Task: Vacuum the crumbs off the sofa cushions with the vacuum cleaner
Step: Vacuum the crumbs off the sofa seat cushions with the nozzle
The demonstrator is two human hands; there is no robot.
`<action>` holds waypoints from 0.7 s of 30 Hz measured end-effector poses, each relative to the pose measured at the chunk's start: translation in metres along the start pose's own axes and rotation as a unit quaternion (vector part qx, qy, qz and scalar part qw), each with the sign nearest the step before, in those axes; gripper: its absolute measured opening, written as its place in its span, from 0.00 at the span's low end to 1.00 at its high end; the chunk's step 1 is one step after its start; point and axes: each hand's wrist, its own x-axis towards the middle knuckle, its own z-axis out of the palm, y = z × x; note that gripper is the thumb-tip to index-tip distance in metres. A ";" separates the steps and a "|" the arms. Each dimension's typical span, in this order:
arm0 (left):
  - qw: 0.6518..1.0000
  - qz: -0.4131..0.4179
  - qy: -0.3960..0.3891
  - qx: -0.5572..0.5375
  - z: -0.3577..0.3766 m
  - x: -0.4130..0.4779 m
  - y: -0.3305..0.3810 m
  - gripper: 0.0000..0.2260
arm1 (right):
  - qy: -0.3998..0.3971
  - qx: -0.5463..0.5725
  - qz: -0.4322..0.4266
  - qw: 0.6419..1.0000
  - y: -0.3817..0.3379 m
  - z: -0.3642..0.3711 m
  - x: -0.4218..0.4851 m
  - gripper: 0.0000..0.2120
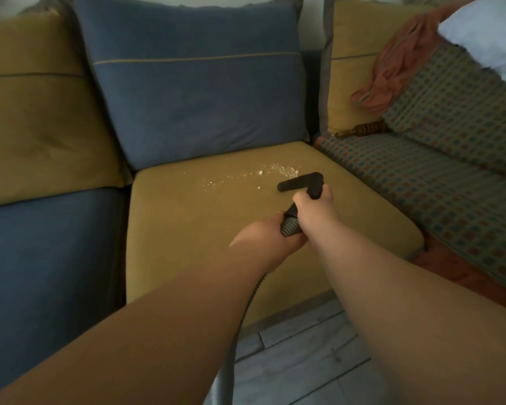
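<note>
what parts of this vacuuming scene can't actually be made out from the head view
- Vacuum cleaner body: out of frame; the hose runs off the bottom edge.
- Nozzle mouth: faces away, so contact with the yellow seat cushion is unclear.
- Hose-to-nozzle joint: covered by the left hand and right hand.
- Crumbs: too small to identify.

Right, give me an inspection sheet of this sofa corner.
Surface: mustard seat cushion, crumbs scattered near its back.
Job's things: black vacuum nozzle just right of the crumbs.
Clutter: orange cloth, brown wooden object on the patterned side.
Grippers: right hand grips the nozzle neck; left hand grips the ribbed hose.
Cables: hose trails down to the floor.
Surroundings: blue back cushion.
</note>
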 end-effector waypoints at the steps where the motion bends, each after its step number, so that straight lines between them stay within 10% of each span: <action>1: 1.000 -0.008 0.000 0.001 -0.003 -0.001 -0.003 0.26 | -0.009 -0.001 -0.002 1.000 -0.001 0.005 -0.001 0.34; 21: 0.999 -0.054 0.006 -0.004 -0.021 -0.048 -0.026 0.28 | -0.050 -0.048 -0.003 0.998 -0.006 0.031 -0.041 0.33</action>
